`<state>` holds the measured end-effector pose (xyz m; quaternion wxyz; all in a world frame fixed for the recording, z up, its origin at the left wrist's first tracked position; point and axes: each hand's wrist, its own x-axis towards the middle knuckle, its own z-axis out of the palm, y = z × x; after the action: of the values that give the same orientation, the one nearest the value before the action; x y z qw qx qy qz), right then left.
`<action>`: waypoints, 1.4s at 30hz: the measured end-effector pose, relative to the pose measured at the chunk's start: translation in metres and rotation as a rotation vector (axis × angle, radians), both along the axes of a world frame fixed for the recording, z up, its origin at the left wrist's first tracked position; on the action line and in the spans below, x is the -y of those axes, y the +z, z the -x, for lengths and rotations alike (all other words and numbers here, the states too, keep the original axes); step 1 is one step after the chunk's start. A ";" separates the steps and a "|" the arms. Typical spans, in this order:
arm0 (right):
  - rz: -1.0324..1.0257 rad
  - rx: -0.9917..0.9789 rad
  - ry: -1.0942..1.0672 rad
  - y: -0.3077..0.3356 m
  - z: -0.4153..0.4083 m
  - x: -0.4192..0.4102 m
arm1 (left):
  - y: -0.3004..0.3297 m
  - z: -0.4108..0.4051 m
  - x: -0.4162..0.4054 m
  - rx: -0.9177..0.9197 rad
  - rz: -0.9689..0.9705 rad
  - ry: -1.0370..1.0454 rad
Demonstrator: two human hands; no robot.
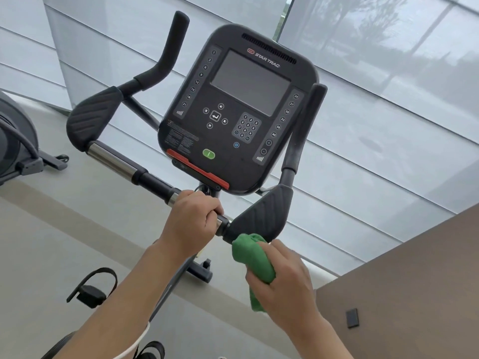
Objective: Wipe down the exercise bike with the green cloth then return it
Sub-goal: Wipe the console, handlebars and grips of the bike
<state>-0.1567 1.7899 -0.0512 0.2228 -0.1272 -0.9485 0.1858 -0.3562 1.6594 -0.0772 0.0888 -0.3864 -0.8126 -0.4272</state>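
Note:
The exercise bike's black console (238,110) faces me, with handlebars curving out on both sides. My left hand (190,224) is wrapped around the horizontal handlebar bar (116,161) just below the console. My right hand (285,283) grips the bunched green cloth (252,257), whose top presses against the underside of the right ribbed elbow pad (261,216). A tail of the cloth hangs below my fingers.
Another grey exercise machine (18,141) stands at the left edge. A brown wall or panel (404,281) with a small black plate (352,317) fills the lower right. Pedals with straps (93,286) lie below. Shaded windows (388,86) run behind the bike.

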 end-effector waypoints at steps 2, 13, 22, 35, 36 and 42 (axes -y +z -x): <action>0.018 -0.098 -0.063 0.017 0.003 -0.017 | -0.001 -0.001 -0.001 -0.008 -0.002 0.016; -0.260 0.029 0.027 0.025 0.084 -0.052 | -0.003 0.000 -0.004 -0.052 -0.010 0.029; -0.349 0.156 -0.085 0.060 0.158 -0.088 | -0.006 -0.001 -0.006 -0.078 0.007 0.056; -0.293 0.109 0.054 0.050 0.106 -0.037 | -0.011 0.004 0.001 -0.142 -0.049 -0.008; -0.248 0.081 0.059 0.048 0.099 -0.029 | -0.012 0.005 0.001 -0.151 -0.057 -0.002; 0.180 0.011 0.028 0.057 0.055 -0.019 | -0.013 0.005 -0.002 -0.166 -0.072 0.023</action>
<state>-0.2117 1.8091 0.0062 0.2026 -0.1345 -0.9308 0.2728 -0.3611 1.6615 -0.0898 0.1746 -0.4076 -0.7908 -0.4218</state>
